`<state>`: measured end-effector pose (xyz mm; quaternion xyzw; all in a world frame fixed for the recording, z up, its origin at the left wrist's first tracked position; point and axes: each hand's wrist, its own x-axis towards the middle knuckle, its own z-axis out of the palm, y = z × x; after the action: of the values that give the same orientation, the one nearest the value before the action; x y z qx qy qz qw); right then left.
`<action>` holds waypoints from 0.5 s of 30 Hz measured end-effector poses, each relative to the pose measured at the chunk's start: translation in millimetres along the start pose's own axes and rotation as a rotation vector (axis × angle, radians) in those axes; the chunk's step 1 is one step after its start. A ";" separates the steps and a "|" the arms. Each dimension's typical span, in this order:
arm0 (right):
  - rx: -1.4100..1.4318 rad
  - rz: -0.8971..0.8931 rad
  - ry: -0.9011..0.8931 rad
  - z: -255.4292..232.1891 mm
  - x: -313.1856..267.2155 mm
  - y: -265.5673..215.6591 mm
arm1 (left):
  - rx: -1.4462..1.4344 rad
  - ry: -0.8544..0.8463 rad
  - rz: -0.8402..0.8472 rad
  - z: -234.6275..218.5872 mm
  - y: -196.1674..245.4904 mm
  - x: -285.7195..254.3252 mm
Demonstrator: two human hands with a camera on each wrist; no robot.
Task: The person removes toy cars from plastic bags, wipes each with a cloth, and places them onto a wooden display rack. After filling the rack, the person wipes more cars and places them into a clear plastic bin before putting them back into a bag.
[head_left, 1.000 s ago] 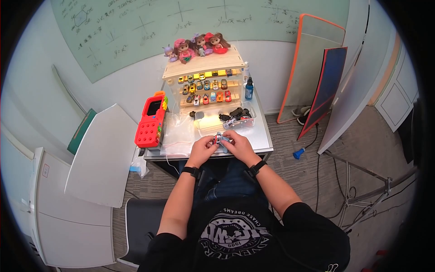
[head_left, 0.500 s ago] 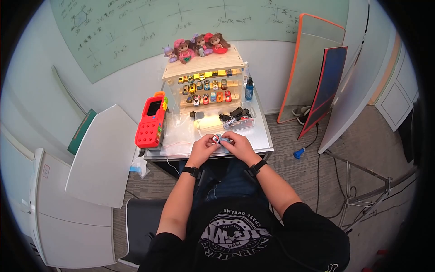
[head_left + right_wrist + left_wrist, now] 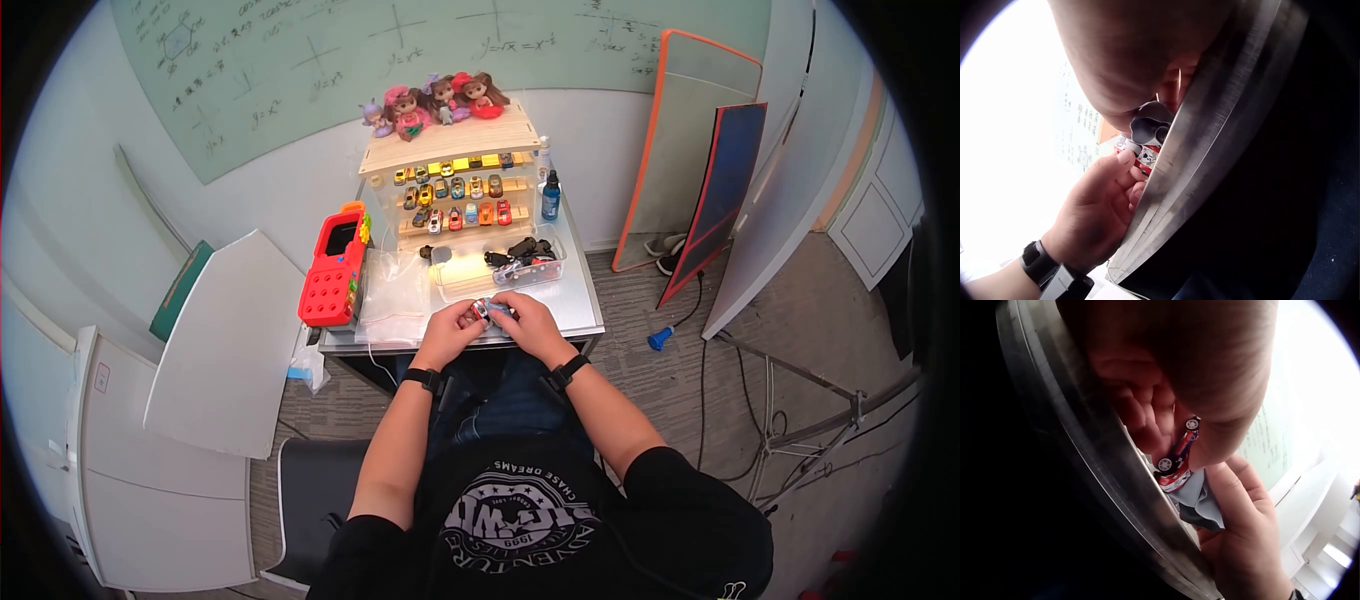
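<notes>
Near the table's front edge, my left hand pinches a small toy car between thumb and fingers. The car has dark wheels with pale hubs and red, white and blue markings; its white and red end also shows in the right wrist view. Opposite it, my right hand pinches a folded grey-blue cloth against the end of the car. In the right wrist view the cloth bunches up beside the car, and most of the right fingers are hidden behind that hand.
A clear tray with dark toy parts stands beyond the right hand. Behind it, a display case holds rows of toy cars, with dolls on top. A red toy case and a plastic bag lie left; a blue bottle stands right.
The toy car has turned between the fingers, and the cloth has shifted against it. Both hands stay at the same place by the table's front edge.
</notes>
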<state>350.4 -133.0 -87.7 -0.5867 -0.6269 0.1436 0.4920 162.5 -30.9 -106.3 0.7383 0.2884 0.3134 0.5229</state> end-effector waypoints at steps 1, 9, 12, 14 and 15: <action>0.005 0.001 0.002 -0.2 -0.3 -0.9 | 0.030 -0.025 -0.010 -1.6 -0.7 0.2; 0.016 -0.003 0.033 3.0 0.3 2.3 | 0.055 -0.021 -0.010 -0.1 5.2 -1.2; 0.019 0.010 0.045 3.4 0.9 1.6 | 0.077 -0.016 -0.028 0.2 3.8 -2.9; 0.013 0.021 0.002 1.2 0.9 -0.4 | 0.043 0.007 0.001 1.5 -2.1 -1.3; 0.012 0.021 0.002 -0.2 0.9 -1.3 | 0.043 0.006 0.001 1.9 -3.0 -0.6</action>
<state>349.9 -132.6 -86.2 -0.5905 -0.6193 0.1519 0.4948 163.3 -31.5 -109.7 0.7486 0.2963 0.3098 0.5057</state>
